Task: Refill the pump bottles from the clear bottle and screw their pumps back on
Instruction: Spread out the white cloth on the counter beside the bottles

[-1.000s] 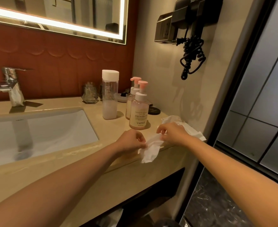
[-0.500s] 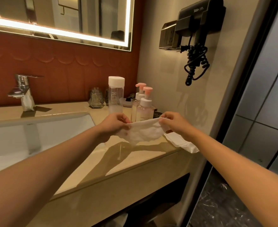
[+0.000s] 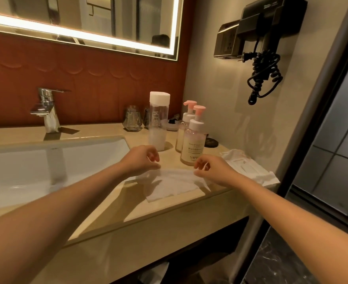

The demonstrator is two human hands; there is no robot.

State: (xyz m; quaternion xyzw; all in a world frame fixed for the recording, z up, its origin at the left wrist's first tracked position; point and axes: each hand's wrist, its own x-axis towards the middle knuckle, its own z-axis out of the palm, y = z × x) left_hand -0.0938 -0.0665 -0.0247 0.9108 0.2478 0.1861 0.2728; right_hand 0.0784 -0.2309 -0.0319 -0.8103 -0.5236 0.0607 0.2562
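A tall clear bottle (image 3: 157,124) with a white cap stands on the beige counter (image 3: 148,214), with whitish liquid in its lower part. Right of it stand two pump bottles with pink pumps on, one in front (image 3: 193,144) and one behind (image 3: 184,128). A white tissue (image 3: 173,185) lies spread flat on the counter in front of them. My left hand (image 3: 142,160) pinches its far left edge. My right hand (image 3: 214,171) pinches its far right corner, just in front of the front pump bottle.
A white sink (image 3: 46,160) with a chrome faucet (image 3: 46,109) fills the left. A glass tumbler (image 3: 132,119) stands at the back wall. A crumpled white tissue pack (image 3: 249,167) lies at the counter's right end, with a black disc (image 3: 211,142) behind it. A wall hair dryer (image 3: 267,27) hangs above.
The tissue was held crumpled, then stretched out in the air between both hands, and now lies flat on the counter. Both hands have come down with it.
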